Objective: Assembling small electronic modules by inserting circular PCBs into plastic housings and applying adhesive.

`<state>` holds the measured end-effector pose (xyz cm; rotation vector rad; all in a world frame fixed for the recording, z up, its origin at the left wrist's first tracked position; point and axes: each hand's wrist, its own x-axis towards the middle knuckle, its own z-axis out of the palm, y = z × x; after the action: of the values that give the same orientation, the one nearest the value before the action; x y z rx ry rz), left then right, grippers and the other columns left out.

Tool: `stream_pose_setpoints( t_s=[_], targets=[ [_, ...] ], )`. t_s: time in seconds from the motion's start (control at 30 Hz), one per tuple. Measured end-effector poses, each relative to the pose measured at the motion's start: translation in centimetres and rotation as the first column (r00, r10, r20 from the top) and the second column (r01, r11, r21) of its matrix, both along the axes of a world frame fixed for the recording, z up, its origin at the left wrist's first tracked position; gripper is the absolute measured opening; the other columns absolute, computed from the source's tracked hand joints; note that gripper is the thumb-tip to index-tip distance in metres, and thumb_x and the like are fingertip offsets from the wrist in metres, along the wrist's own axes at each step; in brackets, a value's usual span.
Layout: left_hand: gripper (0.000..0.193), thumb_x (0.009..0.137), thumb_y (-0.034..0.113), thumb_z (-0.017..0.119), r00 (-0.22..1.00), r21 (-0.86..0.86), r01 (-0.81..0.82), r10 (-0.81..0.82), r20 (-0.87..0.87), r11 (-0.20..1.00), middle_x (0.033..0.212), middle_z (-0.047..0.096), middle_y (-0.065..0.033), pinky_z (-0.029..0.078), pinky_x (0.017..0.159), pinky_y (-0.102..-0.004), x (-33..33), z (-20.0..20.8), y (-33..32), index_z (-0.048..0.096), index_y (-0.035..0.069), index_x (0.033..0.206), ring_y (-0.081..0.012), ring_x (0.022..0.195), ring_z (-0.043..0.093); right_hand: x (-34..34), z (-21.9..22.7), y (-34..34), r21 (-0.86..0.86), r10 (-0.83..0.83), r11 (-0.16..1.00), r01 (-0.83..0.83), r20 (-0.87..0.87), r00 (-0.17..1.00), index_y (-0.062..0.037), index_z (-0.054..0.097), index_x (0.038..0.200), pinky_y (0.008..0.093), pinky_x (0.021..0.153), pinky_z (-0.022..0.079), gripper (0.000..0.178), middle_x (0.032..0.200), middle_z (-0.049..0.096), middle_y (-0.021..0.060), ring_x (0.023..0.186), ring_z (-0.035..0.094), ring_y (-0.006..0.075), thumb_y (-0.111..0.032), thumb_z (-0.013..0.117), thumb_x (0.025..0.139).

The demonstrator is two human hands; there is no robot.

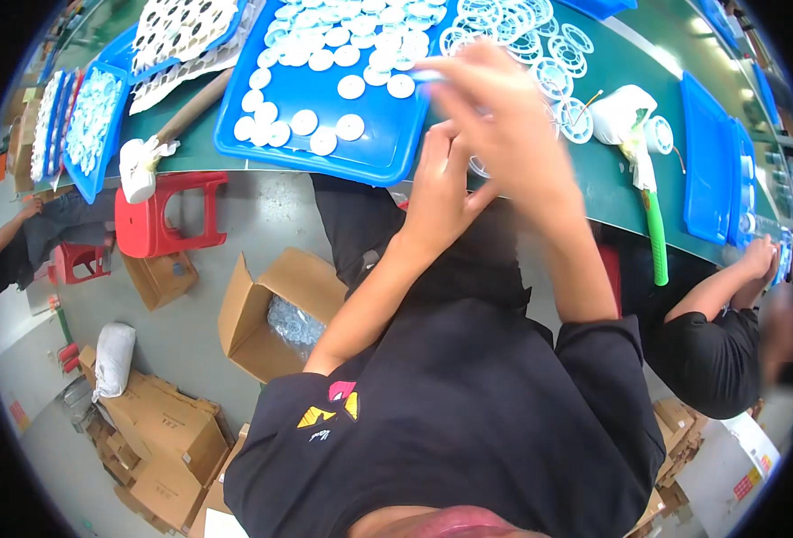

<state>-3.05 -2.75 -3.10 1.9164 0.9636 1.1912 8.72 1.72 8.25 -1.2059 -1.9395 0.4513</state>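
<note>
My right hand (518, 134) is raised over the right edge of a blue tray (379, 161) and smeared by motion. Its fingertips pinch a small white disc (426, 76), seen nearly edge-on and blurred. Just below it, at the table's near edge, my left hand (437, 197) has its fingers curled together. What they hold, if anything, is hidden behind the right hand. Many round white discs (350, 127) lie in the tray, piled toward its far side. Clear-white plastic rings (553, 79) are heaped on the green table to the right of the tray.
A hammer with a green handle (657, 238) and wrapped head overhangs the table edge at right. Another wrapped mallet (139, 169) lies at left. Beyond are a disc-filled blue tray (96, 125), a red stool (177, 211), an open carton (262, 314) and a seated co-worker (710, 350).
</note>
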Motion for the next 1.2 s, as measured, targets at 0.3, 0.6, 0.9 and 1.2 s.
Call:
stream_pose_setpoints(
  t_s=[0.3,0.6,0.9,1.2],
  targets=[
    [0.087,0.082,0.014,0.088,0.993,-0.030,-0.092,0.090,-0.082,0.995,0.133,0.055,-0.0212,0.048,0.108,-0.0438,0.8,2.2,-0.6,0.040,0.003,0.154,-0.0378,0.126,0.056,7.2,-1.7,-10.5,-0.617,-0.455,0.786,0.045,-0.527,0.717,0.0064,0.069,0.125,0.0270,0.075,0.056,0.024,0.109,0.072,0.0081,0.086,0.067,0.0123,-0.007,0.064,0.105],
    [0.065,0.082,0.010,0.078,0.997,0.070,0.071,-0.068,-0.049,0.995,0.152,0.051,-0.0238,0.047,0.110,-0.0487,-0.5,2.7,-1.8,0.057,0.005,0.144,-0.0431,0.133,0.054,4.3,-4.9,-10.1,-0.582,-0.509,0.812,0.043,-0.670,0.540,0.0035,0.069,0.124,0.0241,0.078,0.053,0.021,0.109,0.069,0.0036,0.087,0.062,0.0083,-0.008,0.062,0.107],
    [0.067,0.077,0.006,0.086,0.989,0.053,0.132,-0.128,-0.080,0.990,0.135,0.060,-0.0148,0.052,0.101,-0.0446,0.0,3.1,0.6,0.062,0.008,0.140,-0.0361,0.121,0.059,4.2,-4.4,-9.4,-0.486,-0.452,0.850,0.202,-0.476,0.755,0.0004,0.072,0.126,0.0242,0.075,0.052,0.023,0.109,0.063,0.0060,0.088,0.062,0.0088,-0.004,0.066,0.104],
    [0.068,0.073,0.008,0.090,0.976,0.133,0.163,-0.140,-0.169,0.978,0.134,0.060,-0.0170,0.052,0.101,-0.0440,0.3,3.6,1.6,0.062,0.003,0.136,-0.0365,0.121,0.061,4.5,-4.6,-9.5,-0.357,-0.386,0.902,0.243,-0.414,0.824,0.0004,0.073,0.115,0.0266,0.071,0.052,0.019,0.104,0.063,0.0079,0.083,0.066,0.0130,0.000,0.073,0.096]
  ],
)
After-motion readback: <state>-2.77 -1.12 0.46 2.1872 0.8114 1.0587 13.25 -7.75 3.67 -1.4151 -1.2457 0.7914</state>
